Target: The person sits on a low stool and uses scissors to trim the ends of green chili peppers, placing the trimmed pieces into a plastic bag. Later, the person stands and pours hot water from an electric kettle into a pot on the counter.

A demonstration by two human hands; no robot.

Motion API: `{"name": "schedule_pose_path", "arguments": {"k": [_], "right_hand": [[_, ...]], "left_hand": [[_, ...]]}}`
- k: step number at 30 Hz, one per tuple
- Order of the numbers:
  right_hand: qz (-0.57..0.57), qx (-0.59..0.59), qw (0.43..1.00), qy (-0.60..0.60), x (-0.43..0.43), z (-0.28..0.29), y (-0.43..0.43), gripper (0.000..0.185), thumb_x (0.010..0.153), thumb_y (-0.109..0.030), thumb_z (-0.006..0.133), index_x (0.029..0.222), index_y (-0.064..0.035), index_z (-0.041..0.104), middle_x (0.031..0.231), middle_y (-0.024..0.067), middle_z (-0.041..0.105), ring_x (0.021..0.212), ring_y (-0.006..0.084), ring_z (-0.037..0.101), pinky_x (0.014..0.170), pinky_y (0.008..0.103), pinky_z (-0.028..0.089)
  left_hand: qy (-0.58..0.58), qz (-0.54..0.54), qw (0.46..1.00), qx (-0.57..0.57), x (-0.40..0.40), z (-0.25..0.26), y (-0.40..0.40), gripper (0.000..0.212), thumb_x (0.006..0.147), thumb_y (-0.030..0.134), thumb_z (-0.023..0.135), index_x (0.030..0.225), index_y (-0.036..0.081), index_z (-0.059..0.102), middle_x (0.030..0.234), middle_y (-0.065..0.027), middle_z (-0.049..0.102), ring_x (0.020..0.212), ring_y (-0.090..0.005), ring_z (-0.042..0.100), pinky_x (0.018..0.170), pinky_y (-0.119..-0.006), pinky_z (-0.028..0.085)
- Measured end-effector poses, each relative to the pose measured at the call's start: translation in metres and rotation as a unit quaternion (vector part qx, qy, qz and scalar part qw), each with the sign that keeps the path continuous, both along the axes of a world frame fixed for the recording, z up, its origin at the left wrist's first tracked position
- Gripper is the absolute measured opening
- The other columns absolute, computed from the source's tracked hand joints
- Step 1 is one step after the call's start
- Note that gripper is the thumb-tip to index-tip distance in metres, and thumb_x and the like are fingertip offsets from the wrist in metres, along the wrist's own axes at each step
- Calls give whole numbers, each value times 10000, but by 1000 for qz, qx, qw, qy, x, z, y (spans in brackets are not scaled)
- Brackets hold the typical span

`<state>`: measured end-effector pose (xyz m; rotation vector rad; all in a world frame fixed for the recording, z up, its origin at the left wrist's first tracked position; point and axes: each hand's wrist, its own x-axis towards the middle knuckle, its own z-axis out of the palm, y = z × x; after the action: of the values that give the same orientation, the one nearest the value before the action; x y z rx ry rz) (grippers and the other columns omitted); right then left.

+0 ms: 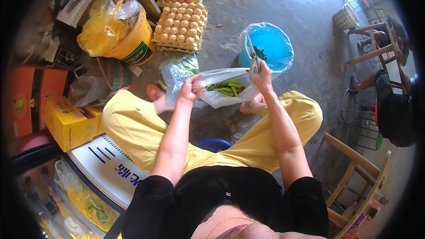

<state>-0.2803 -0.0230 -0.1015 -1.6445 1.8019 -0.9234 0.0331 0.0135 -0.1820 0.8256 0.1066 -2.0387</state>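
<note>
Between my knees a clear plastic bag (215, 99) of green peppers (229, 88) is stretched between both hands. My left hand (190, 89) grips its left edge. Scissors (254, 63) are in my right hand (263, 77), their blades pointing up and away, and that hand also touches the bag's right edge. A second plastic bag (181, 68) with green vegetables lies on the floor just beyond my left hand. Beyond my right hand stands a blue bin (245, 58) with a clear liner and some dark green scraps (260, 53) inside.
Stacked egg trays (181, 26) and a yellow bucket (141, 44) stuffed with plastic bags stand at the upper left. Yellow (71, 122) and orange (25, 93) boxes are at my left. A wooden chair (345, 172) stands at my right. Another person (393, 113) sits at the far right.
</note>
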Motion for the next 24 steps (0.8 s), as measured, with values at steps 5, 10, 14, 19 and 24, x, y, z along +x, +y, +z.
{"name": "schedule_pose_path", "arguments": {"k": [5,10,14,19,24], "right_hand": [[5,15,998,59,15,10,-2,318,768,-164,706,978,-38,503,922,191,658,904,387,635,737,455,500],[44,17,993,108,30,37,12,343,760,-163,733,987,-42,507,943,157,664,907,363,639,756,436,497],[81,52,989,114,43,62,3,316,753,-185,717,953,-23,534,934,195,655,903,382,629,753,435,494],[99,70,978,169,37,96,-16,363,744,-238,758,956,-35,543,944,150,670,899,339,649,748,422,500],[90,58,990,92,30,120,-21,323,789,-251,703,944,-6,561,895,184,660,875,354,642,743,423,488]], "left_hand": [[-236,16,971,-20,14,-31,-2,132,892,172,571,922,50,610,765,-44,613,633,-187,574,584,-347,488],[-755,52,558,-342,-41,29,17,165,882,147,586,984,21,556,931,-132,591,905,-282,570,810,-381,461],[-730,-135,432,-512,-70,33,27,194,878,215,590,970,45,607,965,-156,608,942,-325,579,831,-424,458],[-580,-524,438,-444,-87,26,47,304,921,283,556,900,-1,664,973,-189,661,978,-380,614,851,-474,475],[-687,-61,648,-324,-75,82,64,196,905,160,566,807,-6,603,769,-174,610,706,-345,593,663,-418,468]]}}
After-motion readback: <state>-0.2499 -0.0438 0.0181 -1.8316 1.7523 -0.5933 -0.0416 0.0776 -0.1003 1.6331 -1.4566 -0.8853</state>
